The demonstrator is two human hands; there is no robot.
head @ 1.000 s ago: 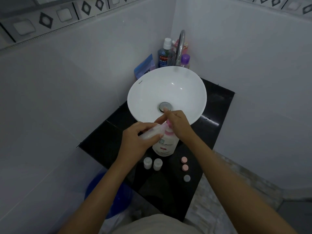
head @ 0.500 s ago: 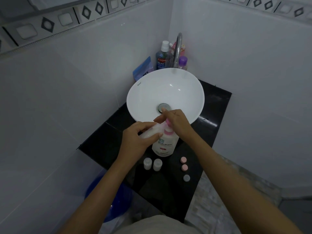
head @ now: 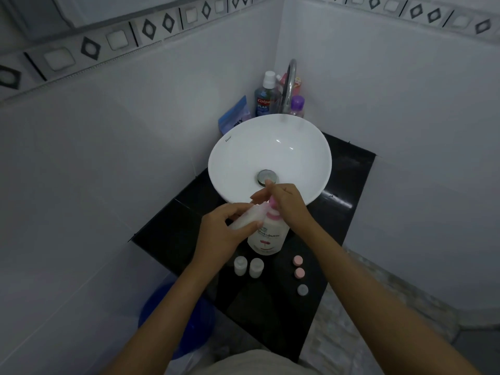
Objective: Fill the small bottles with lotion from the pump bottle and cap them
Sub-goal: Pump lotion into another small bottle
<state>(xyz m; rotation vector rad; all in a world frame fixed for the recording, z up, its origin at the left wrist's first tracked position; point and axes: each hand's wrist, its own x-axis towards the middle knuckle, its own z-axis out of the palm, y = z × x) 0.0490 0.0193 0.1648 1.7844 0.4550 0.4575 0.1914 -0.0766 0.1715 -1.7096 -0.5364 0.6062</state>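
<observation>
head view: the left hand (head: 224,234) closes its grip around a small bottle (head: 247,218), tilted so its mouth points at the nozzle of the pump bottle (head: 266,235). the right hand (head: 288,203) lies over the pink pump head (head: 273,203), fingers curled on it, not wrapped round anything, pressing rather than holding. the pump bottle stands on the black desk (head: 173,228), just in front of the white sink (head: 270,155). two more small bottles (head: 248,266) stand uncapped side by side nearer the person, and three loose caps (head: 299,272), two pink and one grey, lie in a line to their right.

the step in hand looks like filling the first bottle. to do it well, the mouth should sit right under the nozzle tip before each press, and the presses should be slow and full so the lotion drops in rather than strings down the outside. the tilt looks steep, so i would bring the bottle nearer upright as it fills, and stop short of the neck to leave room for the cap.

hard to make out: the nozzle tip and the bottle mouth are hidden between the two hands, so i cannot tell if they touch or if lotion is flowing. the fill level does not show through the cloudy wall. dim light blurs the toiletries behind the sink. the blue tub (head: 176,318) below the desk is partly cut off by the left arm.
</observation>
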